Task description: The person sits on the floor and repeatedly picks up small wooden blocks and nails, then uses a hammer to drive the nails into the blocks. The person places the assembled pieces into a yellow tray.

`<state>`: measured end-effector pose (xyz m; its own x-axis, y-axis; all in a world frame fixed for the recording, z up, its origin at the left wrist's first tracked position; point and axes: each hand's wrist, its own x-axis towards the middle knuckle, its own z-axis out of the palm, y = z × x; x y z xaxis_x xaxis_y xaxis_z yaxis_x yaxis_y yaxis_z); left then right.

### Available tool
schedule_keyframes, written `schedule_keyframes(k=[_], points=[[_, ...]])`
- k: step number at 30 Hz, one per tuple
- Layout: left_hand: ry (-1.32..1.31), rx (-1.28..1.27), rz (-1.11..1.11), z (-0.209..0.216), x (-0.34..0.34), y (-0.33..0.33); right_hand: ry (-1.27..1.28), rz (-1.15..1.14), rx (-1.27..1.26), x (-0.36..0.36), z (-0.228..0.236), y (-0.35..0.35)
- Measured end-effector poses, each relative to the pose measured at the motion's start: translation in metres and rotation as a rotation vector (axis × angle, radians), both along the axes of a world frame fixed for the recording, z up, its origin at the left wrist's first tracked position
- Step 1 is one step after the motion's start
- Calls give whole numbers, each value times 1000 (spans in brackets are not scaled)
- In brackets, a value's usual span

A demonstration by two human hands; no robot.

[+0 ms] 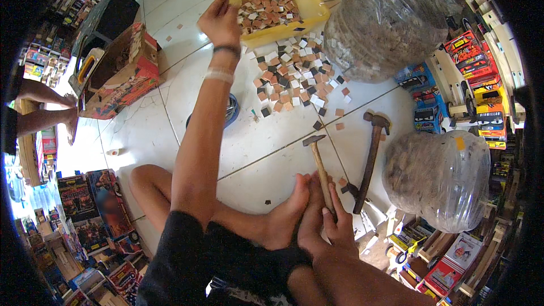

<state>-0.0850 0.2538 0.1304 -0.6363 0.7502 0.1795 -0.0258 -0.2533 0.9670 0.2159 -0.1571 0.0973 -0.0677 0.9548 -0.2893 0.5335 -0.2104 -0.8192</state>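
My left hand [220, 22] is raised at the left edge of a yellow plastic tub [313, 8], its fingers curled closed; I cannot make out whether anything is in them. Inside the tub lie many small square chips [272, 11], brown and white. More square chips [294, 73], white, black and tan, are spread on the tiles just this side of it. Low on the right, my right hand [340, 226] grips a small hammer [320, 170] by its pale wooden handle, head pointing away from me. Beside it lies a claw hammer [372, 153] with a dark handle.
Behind my left forearm a round blue container [232, 110] is partly hidden. Two clear plastic bundles [385, 22] [439, 181] stand at right, near stacked wooden toy trucks [476, 73]. At left are a worn red box [122, 79] and another person's legs [45, 107].
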Motion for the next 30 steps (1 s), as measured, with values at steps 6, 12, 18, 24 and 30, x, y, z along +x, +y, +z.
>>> schedule_keyframes(k=[6, 12, 18, 24, 30], points=[[403, -23, -134, -77, -64, -147, 102, 39, -285, 25, -3, 0], [1014, -646, -456, -78, -102, -221, -134, 226, -58, 28, -1, 33], [1320, -723, -383, -89, -111, -217, -216, 231, 255, -1, -4, 134], [1112, -675, -205, -61, -109, -231, -172, 156, 489, -67, -30, 256], [1024, -630, -80, -46, -101, -252, -536, 388, 885, -105, -69, 340]])
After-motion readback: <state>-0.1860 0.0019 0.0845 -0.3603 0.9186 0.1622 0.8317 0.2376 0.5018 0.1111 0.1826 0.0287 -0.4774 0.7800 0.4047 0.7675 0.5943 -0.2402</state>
